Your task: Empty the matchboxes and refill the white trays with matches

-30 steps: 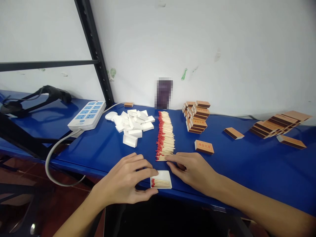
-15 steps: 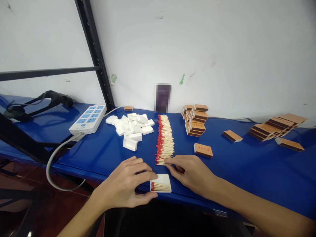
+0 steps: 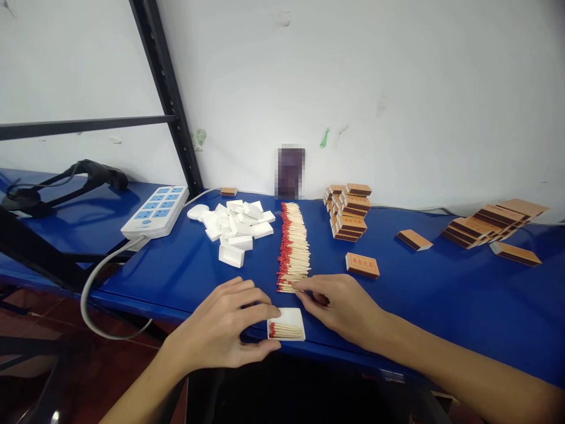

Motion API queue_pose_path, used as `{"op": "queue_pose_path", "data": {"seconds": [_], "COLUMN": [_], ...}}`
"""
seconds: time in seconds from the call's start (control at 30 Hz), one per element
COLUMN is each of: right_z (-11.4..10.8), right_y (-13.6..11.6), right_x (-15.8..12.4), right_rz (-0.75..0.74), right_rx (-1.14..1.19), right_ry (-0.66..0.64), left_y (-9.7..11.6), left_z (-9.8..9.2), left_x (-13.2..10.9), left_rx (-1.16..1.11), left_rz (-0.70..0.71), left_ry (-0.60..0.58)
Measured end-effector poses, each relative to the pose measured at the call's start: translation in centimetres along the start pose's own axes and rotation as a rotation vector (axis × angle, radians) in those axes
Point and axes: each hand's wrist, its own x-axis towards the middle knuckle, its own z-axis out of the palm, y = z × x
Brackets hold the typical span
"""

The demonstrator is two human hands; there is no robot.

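Note:
My left hand [image 3: 229,324] grips a small white matchbox tray [image 3: 292,315] at its left end, finger on top and thumb below, by the front edge of the table. Several red-tipped matches [image 3: 286,331] lie side by side in the tray. Just beyond it runs a long row of loose matches [image 3: 295,244], heads to the left. At the near end of that row, the thumb and forefinger of my right hand [image 3: 339,303] are closed on matches; the fingers hide how many.
White empty trays [image 3: 238,228] lie heaped left of the row. Matchboxes [image 3: 353,222] stand stacked at right, with one matchbox [image 3: 362,265] flat in front. Further right are more matchboxes [image 3: 481,227]. A power strip [image 3: 155,212] sits at left near a black shelf post [image 3: 170,88].
Little differs. The whole view has shifted slightly; my left hand stays on the tray and my right fingers remain at the near end of the match row.

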Motion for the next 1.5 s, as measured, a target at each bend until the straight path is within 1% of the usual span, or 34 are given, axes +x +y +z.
{"op": "queue_pose_path", "data": {"seconds": [0.33, 0.7, 0.87, 1.17, 1.23, 1.33, 1.4, 1.5], "right_z": [0.1, 0.2, 0.1, 0.1, 0.0, -0.3, -0.6, -1.4], "right_y": [0.0, 0.1, 0.0, -0.1, -0.1, -0.4, -0.7, -1.1], "right_x": [0.0, -0.1, -0.1, -0.1, 0.0, 0.2, 0.4, 1.0], "right_rz": [0.028, 0.009, -0.002, 0.022, 0.042, 0.118, 0.186, 0.271], "right_rx": [0.003, 0.005, -0.004, 0.026, 0.044, 0.084, 0.108, 0.114], "right_ry": [-0.02, 0.021, -0.002, -0.014, -0.027, -0.07, -0.117, -0.219], "left_y": [0.0, 0.0, 0.0, -0.1, -0.1, -0.1, -0.1, -0.1], "left_z": [0.0, -0.1, -0.1, 0.0, 0.0, -0.1, -0.1, -0.1], "left_x": [0.1, 0.0, 0.0, 0.0, 0.0, 0.1, 0.1, 0.1], "left_rx": [-0.002, -0.018, -0.022, -0.029, -0.031, -0.033, -0.031, -0.028], "left_rz": [0.008, -0.001, 0.0, -0.007, -0.005, -0.003, -0.007, -0.007], "left_ry": [-0.005, -0.015, -0.014, -0.029, -0.026, -0.022, -0.024, -0.029]}}
